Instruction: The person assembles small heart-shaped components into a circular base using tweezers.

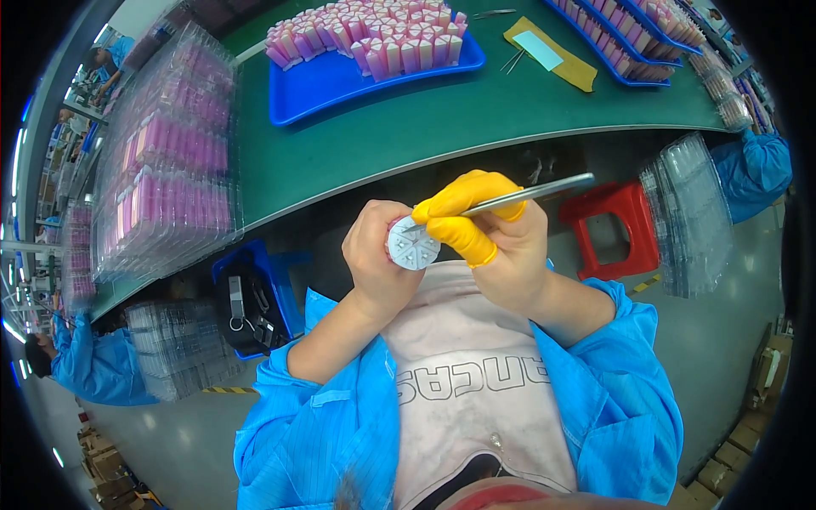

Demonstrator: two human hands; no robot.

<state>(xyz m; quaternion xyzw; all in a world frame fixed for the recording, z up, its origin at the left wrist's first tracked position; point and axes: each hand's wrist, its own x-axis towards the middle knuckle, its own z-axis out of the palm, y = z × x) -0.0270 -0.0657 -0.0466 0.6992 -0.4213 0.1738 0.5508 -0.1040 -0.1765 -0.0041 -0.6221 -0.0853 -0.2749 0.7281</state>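
Observation:
My left hand point(372, 259) is closed around a round bundle of wedge-shaped pieces point(413, 246). The bundle's pale grey end faces up, with lines fanning from its centre and small dark slots. Yellow finger covers sit on the thumb and a finger of my right hand point(517, 255), which pinches a pair of metal tweezers point(544, 189). The tweezers slant down to the left, and their tips reach the upper edge of the bundle's end. My fingers partly hide the tips and the bundle's side.
Beyond my hands lies a green table point(357, 153) with a blue tray point(297, 100) of pink wedge pieces point(399, 42). Clear plastic packs point(170, 161) are stacked at left. A yellow cloth point(578, 75) lies farther right. Below are a red stool point(633, 225) and a blue bin point(291, 297); co-workers sit either side.

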